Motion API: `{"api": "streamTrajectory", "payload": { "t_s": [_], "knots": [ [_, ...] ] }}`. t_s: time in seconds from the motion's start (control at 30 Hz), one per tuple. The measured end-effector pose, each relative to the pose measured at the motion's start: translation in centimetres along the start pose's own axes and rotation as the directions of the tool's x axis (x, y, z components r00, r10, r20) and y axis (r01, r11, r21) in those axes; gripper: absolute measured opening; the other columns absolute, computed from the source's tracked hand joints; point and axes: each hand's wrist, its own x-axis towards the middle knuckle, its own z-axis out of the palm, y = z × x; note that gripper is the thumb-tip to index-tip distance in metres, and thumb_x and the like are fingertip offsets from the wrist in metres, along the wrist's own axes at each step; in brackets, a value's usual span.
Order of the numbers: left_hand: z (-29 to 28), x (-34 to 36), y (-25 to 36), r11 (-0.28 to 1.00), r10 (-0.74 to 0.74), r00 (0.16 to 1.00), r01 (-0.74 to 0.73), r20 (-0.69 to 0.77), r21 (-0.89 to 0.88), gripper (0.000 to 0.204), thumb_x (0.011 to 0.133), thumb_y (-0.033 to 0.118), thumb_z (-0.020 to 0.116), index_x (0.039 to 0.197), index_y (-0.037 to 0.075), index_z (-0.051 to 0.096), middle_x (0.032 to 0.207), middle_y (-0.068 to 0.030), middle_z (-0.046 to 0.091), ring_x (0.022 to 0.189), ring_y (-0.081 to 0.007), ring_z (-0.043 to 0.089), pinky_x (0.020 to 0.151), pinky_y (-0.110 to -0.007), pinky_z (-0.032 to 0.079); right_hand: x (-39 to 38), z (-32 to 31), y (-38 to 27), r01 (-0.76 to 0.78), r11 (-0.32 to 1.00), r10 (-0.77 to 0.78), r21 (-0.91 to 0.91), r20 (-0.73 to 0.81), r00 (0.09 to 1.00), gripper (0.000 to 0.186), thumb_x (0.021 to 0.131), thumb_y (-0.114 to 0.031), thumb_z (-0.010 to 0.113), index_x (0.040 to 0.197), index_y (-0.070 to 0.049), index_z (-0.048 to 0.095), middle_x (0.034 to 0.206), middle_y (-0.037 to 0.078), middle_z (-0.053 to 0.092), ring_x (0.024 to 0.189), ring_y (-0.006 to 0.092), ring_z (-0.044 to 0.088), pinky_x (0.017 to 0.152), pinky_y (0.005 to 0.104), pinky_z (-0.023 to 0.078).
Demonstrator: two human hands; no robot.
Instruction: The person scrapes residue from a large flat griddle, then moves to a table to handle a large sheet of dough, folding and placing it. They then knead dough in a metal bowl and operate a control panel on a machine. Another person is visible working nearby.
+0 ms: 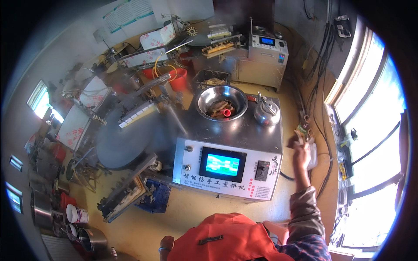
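My right hand [300, 150] is raised beside the right edge of a steel machine [244, 130] and grips a small dark brown piece [295, 140]; a white bag-like thing [312, 155] shows just behind it. My left hand [166, 242] hangs low by my orange apron [226, 239], fingers curled, with nothing visible in it. On the machine's top stand a steel bowl [204, 98] with brown scraps and a red piece, and a steel kettle [266, 112]. A lit screen [222, 164] is on the front panel.
A round dark griddle plate [126, 139] with an arm over it sits left of the machine. Behind are a red bucket [178, 78], a black crate [211, 80] and a second steel machine [261, 56]. Pots and cups [76, 214] stand lower left. Cables [320, 126] run under the windows at right.
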Motion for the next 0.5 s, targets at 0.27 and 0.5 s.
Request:
{"api": "streamTrajectory", "payload": {
  "t_s": [0.27,0.5],
  "knots": [
    [-2.1,2.4,1.3,0.905,0.017,0.977,-0.106,-0.212,-0.413,0.025,0.078,0.031,0.061,0.085,0.008,0.066,0.08,-0.0145,0.067,0.079,-0.0305,0.065,0.071,-0.038,0.051,-3.0,6.1,-10.4,-0.006,0.967,-0.08,0.253,0.327,0.942,0.023,0.084,-0.027,0.054,0.102,-0.016,0.061,0.097,0.015,0.055,0.091,0.0322,0.057,0.076,0.0409,0.049],
    [0.8,0.2,-2.8,0.985,-0.024,0.967,-0.021,-0.254,-0.173,0.026,0.08,0.03,0.059,0.087,0.006,0.066,0.083,-0.0143,0.067,0.08,-0.0305,0.065,0.072,-0.039,0.052,0.5,0.5,5.6,-0.302,0.942,0.318,-0.146,0.104,0.942,0.02,0.075,-0.019,0.062,0.095,-0.021,0.067,0.105,0.014,0.055,0.09,0.0326,0.059,0.082,0.0425,0.047]
  ]
}}
